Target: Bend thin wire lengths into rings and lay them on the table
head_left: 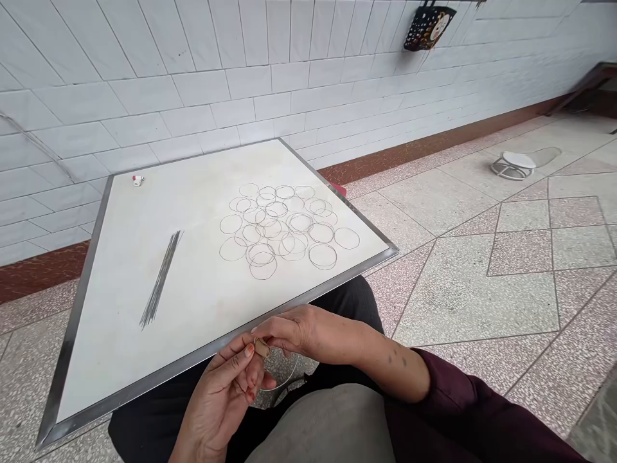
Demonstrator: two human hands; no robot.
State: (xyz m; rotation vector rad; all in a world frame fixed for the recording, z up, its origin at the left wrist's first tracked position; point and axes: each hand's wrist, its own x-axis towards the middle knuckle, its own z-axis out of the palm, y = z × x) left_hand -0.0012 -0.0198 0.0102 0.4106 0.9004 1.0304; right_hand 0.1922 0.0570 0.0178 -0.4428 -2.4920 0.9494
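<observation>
Over my lap, just off the near edge of the white table point(202, 302), my two hands meet. My left hand point(224, 386) has its thumb and fingers closed on a thin wire ring point(292, 373), which hangs below the fingers. My right hand point(294, 334) is closed at the same spot, its fingertips on the wire beside a small brown piece point(262, 348). Many thin wire rings point(322, 256) lie overlapping on the right half of the table. A bundle of straight wires point(161, 280) lies on the left half.
A small red and white object point(137, 181) sits near the table's far left corner. The table has a raised-looking metal edge. A white round stool point(515, 164) stands on the floor at right. A dark patterned bag point(429, 27) hangs on the tiled wall.
</observation>
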